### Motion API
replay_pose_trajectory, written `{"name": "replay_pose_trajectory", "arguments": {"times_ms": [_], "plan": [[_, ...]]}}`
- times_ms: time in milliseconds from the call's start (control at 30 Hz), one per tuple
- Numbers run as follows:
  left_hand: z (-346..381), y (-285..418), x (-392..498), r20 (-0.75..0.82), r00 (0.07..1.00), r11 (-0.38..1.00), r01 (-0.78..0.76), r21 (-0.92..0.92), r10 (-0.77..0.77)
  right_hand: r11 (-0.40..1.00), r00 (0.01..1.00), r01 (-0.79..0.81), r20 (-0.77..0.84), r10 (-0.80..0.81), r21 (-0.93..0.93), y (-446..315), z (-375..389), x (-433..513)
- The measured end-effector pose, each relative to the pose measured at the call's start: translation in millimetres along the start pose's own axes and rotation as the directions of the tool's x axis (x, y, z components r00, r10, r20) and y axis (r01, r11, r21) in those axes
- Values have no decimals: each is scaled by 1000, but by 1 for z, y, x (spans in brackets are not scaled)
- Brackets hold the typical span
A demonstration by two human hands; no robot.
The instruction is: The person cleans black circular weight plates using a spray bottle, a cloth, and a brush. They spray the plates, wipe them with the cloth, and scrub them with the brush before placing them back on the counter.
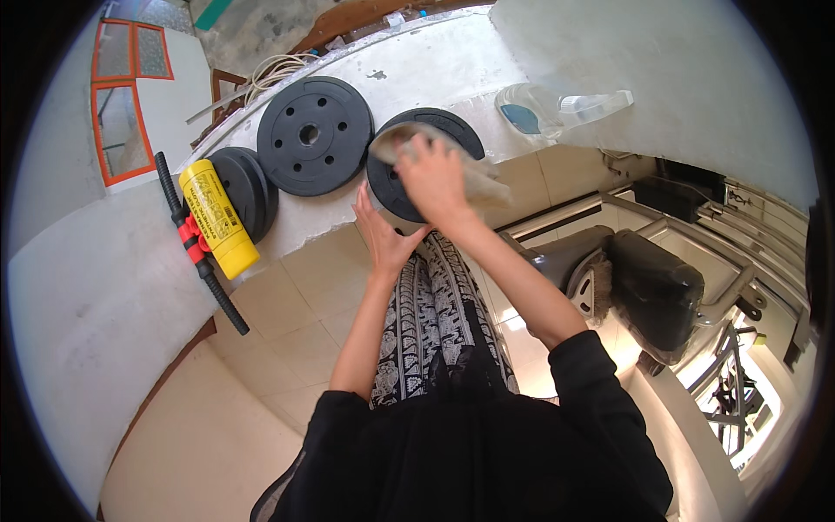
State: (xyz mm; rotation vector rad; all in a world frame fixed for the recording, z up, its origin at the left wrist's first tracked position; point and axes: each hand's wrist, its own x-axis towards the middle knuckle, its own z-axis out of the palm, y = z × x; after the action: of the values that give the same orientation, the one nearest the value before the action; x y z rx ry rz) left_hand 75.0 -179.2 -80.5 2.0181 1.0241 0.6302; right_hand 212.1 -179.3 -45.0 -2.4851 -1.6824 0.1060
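My right hand [434, 173] grips a beige cloth [479, 176] and presses it against a round black weight plate [460, 124]. Cloth and hand cover much of that plate's face, and the cloth is partly blurred. At the plate's near left rim, my left hand [385, 238] cups the edge, thumb and fingers spread around it. A larger black weight plate [310, 163] with a central hole and several smaller holes lies just to the left. Farther left are smaller stacked black plates [248, 189], partly behind a yellow cylindrical container [218, 218] bearing writing.
A black threaded dumbbell bar [218, 297] with a red collar [189, 238] lies by the container. On the white ledge [430, 52], a clear spray bottle [538, 111] lies at right. Coiled cable [274, 72] sits behind. Gym equipment with a black pad [655, 287] stands at right.
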Motion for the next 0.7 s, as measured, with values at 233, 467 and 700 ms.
{"name": "replay_pose_trajectory", "arguments": {"times_ms": [233,467,700], "plan": [[0,-8,-10,109,991,982,57,179,-77,935,918,322,193,-347,147,15,-28,-64],[10,38,-28,-64,810,781,537,-320,-583,805,885,-464,229,405,369,94,-34,-105],[25,48,-12,324,589,233,676,-699,-740,73,677,-678,581,452,732,72,2,-90]]}}
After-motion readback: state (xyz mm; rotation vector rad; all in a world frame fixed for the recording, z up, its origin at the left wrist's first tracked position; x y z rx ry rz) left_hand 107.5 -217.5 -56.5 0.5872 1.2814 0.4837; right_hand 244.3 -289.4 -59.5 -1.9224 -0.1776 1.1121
